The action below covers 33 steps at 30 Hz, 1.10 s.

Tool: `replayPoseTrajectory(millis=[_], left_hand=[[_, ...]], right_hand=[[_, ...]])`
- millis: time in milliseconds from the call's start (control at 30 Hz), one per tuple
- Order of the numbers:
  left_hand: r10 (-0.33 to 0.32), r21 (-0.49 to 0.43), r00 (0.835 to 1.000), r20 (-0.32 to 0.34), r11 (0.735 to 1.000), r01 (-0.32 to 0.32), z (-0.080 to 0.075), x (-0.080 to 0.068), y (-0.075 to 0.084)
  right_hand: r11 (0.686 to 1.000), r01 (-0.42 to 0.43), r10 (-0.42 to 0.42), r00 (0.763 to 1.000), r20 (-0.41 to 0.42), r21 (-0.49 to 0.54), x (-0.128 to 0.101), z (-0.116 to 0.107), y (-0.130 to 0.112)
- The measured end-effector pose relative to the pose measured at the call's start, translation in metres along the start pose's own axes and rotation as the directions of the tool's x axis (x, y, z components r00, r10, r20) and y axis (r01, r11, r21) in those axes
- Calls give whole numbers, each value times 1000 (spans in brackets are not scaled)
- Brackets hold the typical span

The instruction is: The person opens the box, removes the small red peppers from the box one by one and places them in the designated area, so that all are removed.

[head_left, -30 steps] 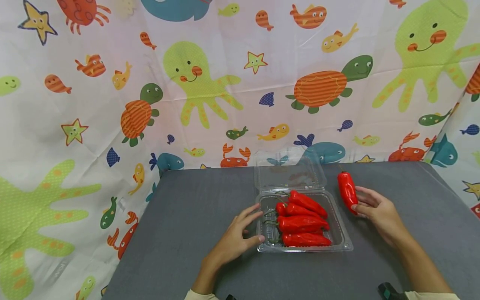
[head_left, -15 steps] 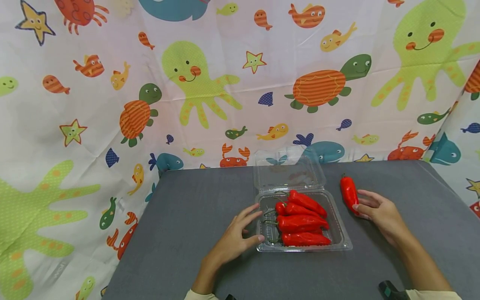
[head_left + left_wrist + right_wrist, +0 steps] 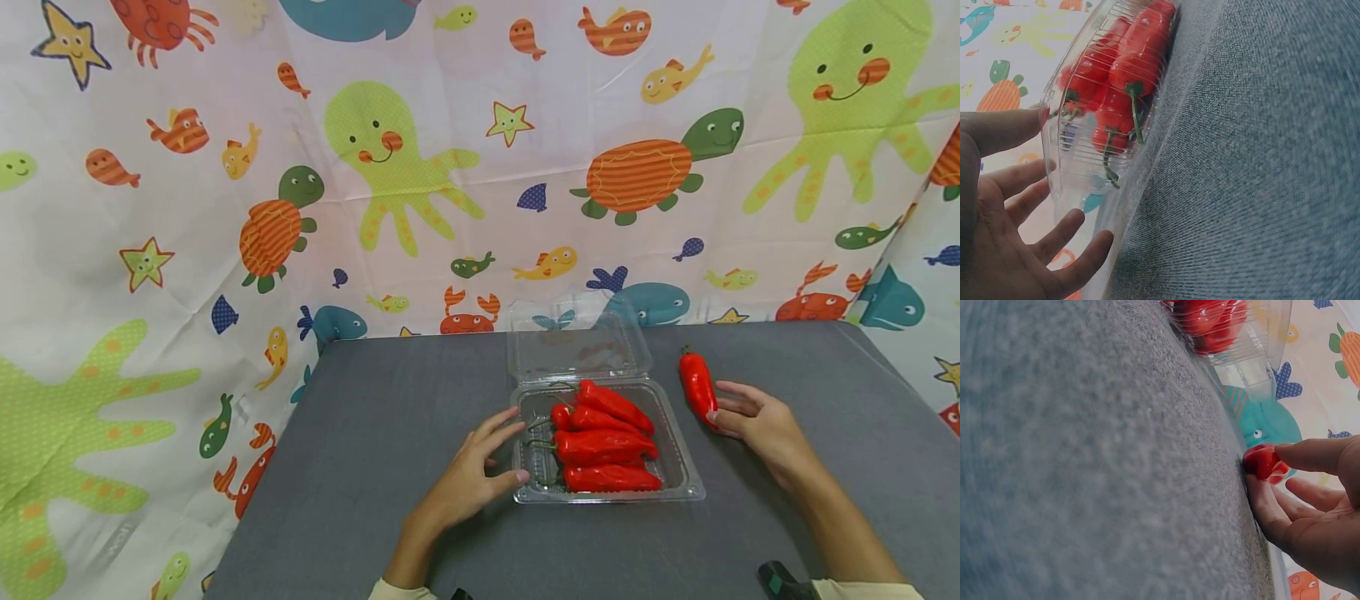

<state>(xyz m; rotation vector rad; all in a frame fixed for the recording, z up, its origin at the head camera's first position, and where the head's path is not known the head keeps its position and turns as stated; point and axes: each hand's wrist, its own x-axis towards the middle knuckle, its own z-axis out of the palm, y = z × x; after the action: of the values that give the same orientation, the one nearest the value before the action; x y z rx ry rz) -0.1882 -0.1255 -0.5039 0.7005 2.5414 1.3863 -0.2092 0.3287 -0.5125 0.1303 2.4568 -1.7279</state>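
Note:
A clear plastic clamshell container (image 3: 681, 490) sits open on the grey table (image 3: 375, 433), lid (image 3: 577, 346) tilted back, with several red peppers (image 3: 600, 437) inside. My left hand (image 3: 510, 450) rests against its left wall, fingers spread and relaxed; the left wrist view shows the thumb on the rim of the container (image 3: 1063, 181) beside the peppers (image 3: 1129, 69). To the right, a single red pepper (image 3: 697, 387) lies on the table. My right hand (image 3: 718, 402) pinches its near tip between thumb and fingers, as the right wrist view of the pepper (image 3: 1261, 461) shows.
A cloth backdrop (image 3: 390, 167) printed with sea animals hangs behind and to both sides of the table. The table's left edge (image 3: 277, 467) runs diagonally near my left arm. A small black object (image 3: 780, 579) sits at the bottom right by my sleeve.
My right hand has lowered the single pepper from a raised, upright pose down onto the table. The left hand and container have stayed put.

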Motion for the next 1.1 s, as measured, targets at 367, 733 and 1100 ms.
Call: replayPoseTrajectory(millis=[367, 733, 1100], left_hand=[[-7, 5, 1000, 3, 1000, 7, 0, 0, 1], [-14, -8, 1000, 3, 1000, 14, -1, 0, 2], [-2, 9, 1000, 5, 1000, 2, -2, -1, 2]], right_hand=[[988, 1, -4, 1000, -17, -152, 0, -2, 0], [970, 3, -21, 997, -71, -241, -4, -3, -7], [941, 50, -102, 985, -140, -334, -9, 0, -19]])
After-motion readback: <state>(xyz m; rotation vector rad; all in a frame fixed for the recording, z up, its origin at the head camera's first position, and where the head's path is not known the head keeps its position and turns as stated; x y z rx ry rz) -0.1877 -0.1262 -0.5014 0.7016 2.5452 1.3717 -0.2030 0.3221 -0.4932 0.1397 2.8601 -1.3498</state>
